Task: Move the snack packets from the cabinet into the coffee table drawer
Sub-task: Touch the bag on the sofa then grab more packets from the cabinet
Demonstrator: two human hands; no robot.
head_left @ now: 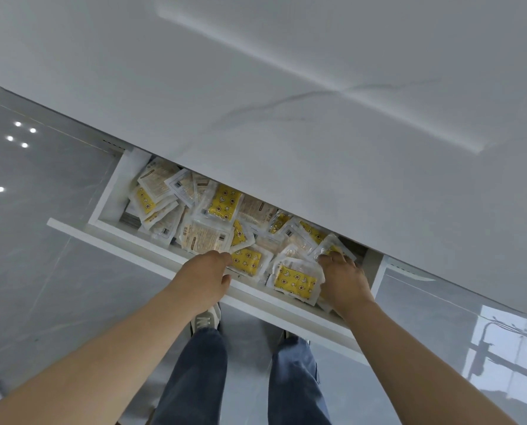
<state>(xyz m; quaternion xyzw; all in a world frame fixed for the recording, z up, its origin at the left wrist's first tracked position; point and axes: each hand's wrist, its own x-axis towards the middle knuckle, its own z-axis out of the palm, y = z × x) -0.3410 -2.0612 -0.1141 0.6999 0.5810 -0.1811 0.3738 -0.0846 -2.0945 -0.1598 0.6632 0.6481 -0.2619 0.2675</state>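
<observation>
The white coffee table drawer [151,251] stands pulled out under the marble table top [286,87]. Several snack packets [222,204], clear with yellow printed panels, lie heaped inside it. My left hand [207,273] is over the drawer's front edge, fingers curled down onto a packet [247,260] in the middle. At the drawer's right end my right hand [343,280] reaches in, fingers curled among the packets, touching a clear packet [333,246] and beside a yellow one [296,282]. Whether either hand grips a packet is hidden.
Glossy grey floor tiles [41,225] surround the table. My legs in blue jeans [201,372] and shoes stand just below the drawer front. The table top overhangs the drawer's rear half.
</observation>
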